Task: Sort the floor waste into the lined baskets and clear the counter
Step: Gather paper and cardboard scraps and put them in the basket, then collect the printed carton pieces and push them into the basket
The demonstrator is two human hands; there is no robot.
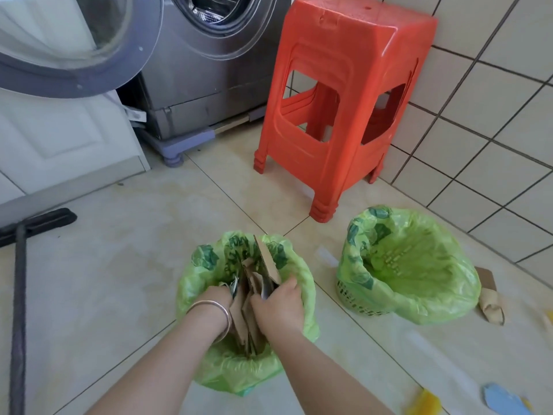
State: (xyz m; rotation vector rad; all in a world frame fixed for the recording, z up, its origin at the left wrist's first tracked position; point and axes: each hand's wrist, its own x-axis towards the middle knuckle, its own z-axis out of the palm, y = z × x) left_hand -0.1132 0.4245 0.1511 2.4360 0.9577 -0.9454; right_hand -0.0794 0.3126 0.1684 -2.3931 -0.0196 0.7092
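Both hands in near basket (209, 372), by the stool (344, 109). Left hand (217, 298) buried, fingers' state unclear; right hand (278, 304) fingers closed on cardboard (267, 262). Cardboard likely light, stiff, springy: grip edges, press flat.
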